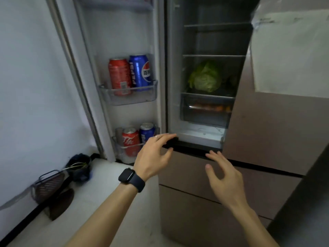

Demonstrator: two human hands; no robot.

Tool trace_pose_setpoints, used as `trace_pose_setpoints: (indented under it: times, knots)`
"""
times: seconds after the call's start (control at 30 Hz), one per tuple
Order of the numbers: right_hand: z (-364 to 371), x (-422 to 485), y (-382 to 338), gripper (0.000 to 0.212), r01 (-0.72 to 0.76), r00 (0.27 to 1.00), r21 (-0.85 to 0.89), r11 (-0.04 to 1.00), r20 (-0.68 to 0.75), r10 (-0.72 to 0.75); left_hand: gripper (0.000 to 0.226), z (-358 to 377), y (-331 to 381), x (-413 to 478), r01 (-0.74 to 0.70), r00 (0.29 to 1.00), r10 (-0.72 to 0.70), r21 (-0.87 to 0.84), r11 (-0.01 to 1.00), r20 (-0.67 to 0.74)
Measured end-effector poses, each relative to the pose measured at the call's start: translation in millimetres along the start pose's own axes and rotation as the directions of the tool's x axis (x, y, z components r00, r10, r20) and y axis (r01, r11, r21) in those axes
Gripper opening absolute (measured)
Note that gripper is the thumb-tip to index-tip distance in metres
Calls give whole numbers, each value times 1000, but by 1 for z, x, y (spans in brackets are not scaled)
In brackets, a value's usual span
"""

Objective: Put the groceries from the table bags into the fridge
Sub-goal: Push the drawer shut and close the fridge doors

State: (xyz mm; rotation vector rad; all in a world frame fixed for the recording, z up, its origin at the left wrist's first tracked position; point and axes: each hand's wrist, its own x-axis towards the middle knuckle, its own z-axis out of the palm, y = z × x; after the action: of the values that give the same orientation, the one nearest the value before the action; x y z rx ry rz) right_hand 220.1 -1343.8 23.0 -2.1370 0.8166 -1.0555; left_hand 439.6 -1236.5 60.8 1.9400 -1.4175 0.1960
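Head view. My left hand [154, 154] is out front, palm down, fingers straight and close together. They lie along the dark strip [192, 146] at the foot of the open fridge [173, 86] compartment, thumb spread below it. Nothing held. Can't tell if the fingers press the strip or just hover. Ring on one finger, black watch [130, 178] on the wrist. My right hand [222, 173] is lower and to the right, fingers spread and loosely bent, empty. Its tips are just short of the same strip, in front of the top drawer [185, 172].

Groceries sit inside the fridge. The cabbage [204, 78] is on the lowest shelf: round, pale green, crinkled leaves. Under it is the crisper [204, 114], smoky clear plastic, with something orange inside, too blurred to name. The door [114, 41] stands open on the left. Its upper bin [142, 99] holds a red can [120, 75] and a blue can [140, 70], upright and touching. The lower bin [117, 139] holds the lower cans [130, 139], one red and one blue, also upright.

Bins are clear plastic and the cans glossy. Drawer fronts are flat, matte, brownish-pink. The floor [106, 193] is pale and smooth. On it by the wall are a black wire basket [48, 184] and a dark bundle [80, 166]. A white sheet [292, 50] hangs on the shut right door.
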Motion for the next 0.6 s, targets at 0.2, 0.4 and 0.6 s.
trace_pose_setpoints:
  times: [0.2, 0.4, 0.6]
  knots:
    - [83, -17, -68, 35, 105, 986, 79, 991, 122, -114, 41, -70, -70, -79, 209, 959, -214, -46, 977, -188]
    - [153, -2, -137, 41, 162, 972, 152, 975, 146, -184, 38, -118, -135, -82, 349, 874, -438, -354, 868, -211]
    - [230, 27, -183, 56, 193, 974, 109, 975, 102, -204, 41, -136, -215, -23, 371, 850, -507, -517, 772, -147]
